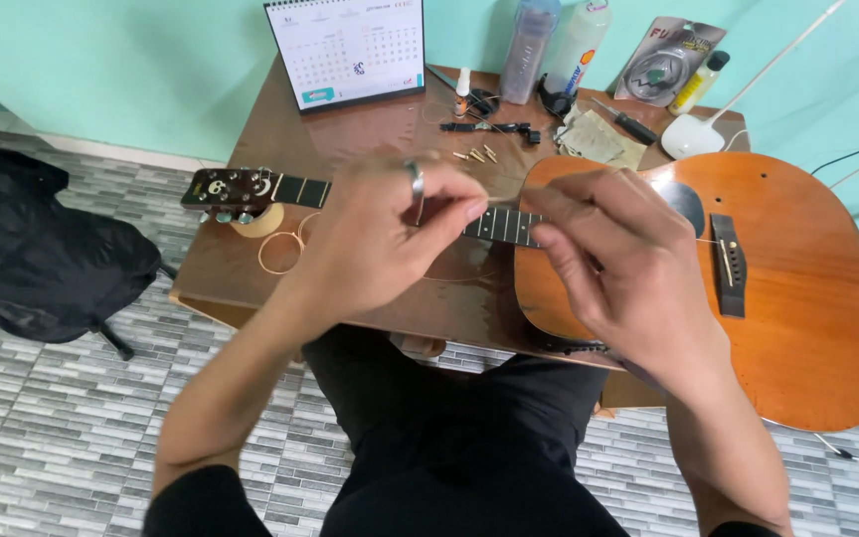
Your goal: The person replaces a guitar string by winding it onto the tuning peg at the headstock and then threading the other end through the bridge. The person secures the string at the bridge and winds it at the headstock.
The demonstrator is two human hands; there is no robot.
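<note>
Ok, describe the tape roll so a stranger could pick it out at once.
Start at the guitar lying across the brown table and follow its neck left to the headstock. The tape roll sits right under that headstock. It is a thick tan ring, unlike the thin wire loop beside it.

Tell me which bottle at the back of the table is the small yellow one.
It is the small yellow bottle with a dark cap, leaning against the blister pack at far right. The grey bottle and white bottle stand taller, further left.
</note>
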